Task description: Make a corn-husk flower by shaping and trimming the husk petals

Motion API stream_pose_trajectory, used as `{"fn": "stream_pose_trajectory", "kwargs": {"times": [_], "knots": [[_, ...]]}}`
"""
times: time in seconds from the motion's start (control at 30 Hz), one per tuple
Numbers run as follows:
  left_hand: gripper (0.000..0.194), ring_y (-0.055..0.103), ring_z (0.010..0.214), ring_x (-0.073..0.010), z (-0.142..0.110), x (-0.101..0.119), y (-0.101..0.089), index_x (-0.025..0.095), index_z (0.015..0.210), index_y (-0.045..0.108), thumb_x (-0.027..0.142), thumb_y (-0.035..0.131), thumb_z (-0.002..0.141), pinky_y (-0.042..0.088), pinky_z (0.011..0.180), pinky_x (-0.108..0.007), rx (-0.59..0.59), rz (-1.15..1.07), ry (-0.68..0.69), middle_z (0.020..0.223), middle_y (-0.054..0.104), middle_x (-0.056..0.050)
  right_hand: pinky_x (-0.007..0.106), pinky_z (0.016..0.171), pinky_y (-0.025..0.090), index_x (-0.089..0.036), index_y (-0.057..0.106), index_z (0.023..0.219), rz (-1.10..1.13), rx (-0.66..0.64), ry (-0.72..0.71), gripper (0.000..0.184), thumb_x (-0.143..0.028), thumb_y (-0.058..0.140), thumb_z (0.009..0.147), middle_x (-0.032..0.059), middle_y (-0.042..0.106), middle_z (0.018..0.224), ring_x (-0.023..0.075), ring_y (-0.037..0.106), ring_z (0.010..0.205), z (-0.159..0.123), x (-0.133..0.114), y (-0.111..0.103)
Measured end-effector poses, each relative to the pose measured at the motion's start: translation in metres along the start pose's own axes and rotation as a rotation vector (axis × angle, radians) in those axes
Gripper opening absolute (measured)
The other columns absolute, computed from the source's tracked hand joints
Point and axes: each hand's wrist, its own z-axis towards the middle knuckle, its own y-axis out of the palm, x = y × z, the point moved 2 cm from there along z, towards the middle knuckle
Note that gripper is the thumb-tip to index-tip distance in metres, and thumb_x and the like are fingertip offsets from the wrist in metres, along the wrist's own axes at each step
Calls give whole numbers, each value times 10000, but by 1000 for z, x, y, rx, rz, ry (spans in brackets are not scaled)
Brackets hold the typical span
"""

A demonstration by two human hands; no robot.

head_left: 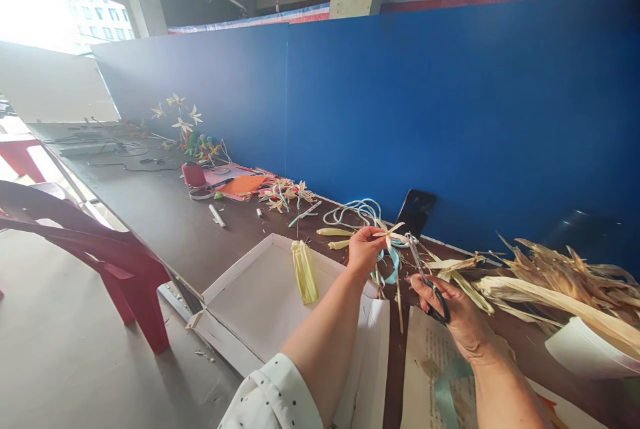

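Pinched in the fingers of my left hand (364, 246) is a pale flower (389, 234) with narrow pointed petals, apparently made of corn husk. My right hand (450, 312) grips a pair of scissors (431, 289) by its dark handles. The blades point up and away, with their tips close to the flower's right side. Light blue ribbon (391, 268) hangs just below the flower. A yellow-green bundle of husk strips (305, 272) lies in the white box lid (265, 306) left of my left forearm.
A phone (416, 212) leans against the blue partition (450, 116). Dry corn husks (560, 276) and a white tub (590, 349) are at the right. Farther left sit a red thread spool (193, 174), orange paper (243, 185) and finished flowers (183, 112). A red chair (100, 249) stands beside the table.
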Motion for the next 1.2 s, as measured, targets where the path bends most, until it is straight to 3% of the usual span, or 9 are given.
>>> {"fn": "stream_pose_trajectory", "kwargs": {"times": [0.4, 0.93, 1.2], "knots": [[295, 498, 584, -73, 0, -3, -1, 152, 666, 600, 304, 787, 495, 386, 596, -210, -7, 36, 36, 639, 588, 21, 298, 566, 365, -229, 691, 859, -50, 4, -13, 313, -499, 680, 701, -22, 523, 561, 179, 480, 582, 3, 7, -3], [135, 484, 551, -69, -4, -17, 8, 161, 625, 592, 175, 699, 544, 366, 555, -191, -61, 97, 79, 579, 560, 38, 301, 574, 399, -223, 682, 792, -2, 123, -21, 309, -494, 725, 650, -16, 520, 555, 175, 476, 596, 4, 2, 0], [143, 480, 539, -67, -10, -15, 10, 161, 654, 584, 181, 690, 561, 368, 547, -184, -57, 165, -1, 574, 554, 41, 283, 560, 367, -218, 672, 804, -7, 173, 0, 362, -535, 716, 635, -34, 497, 559, 151, 446, 574, 3, 2, 1]]}}
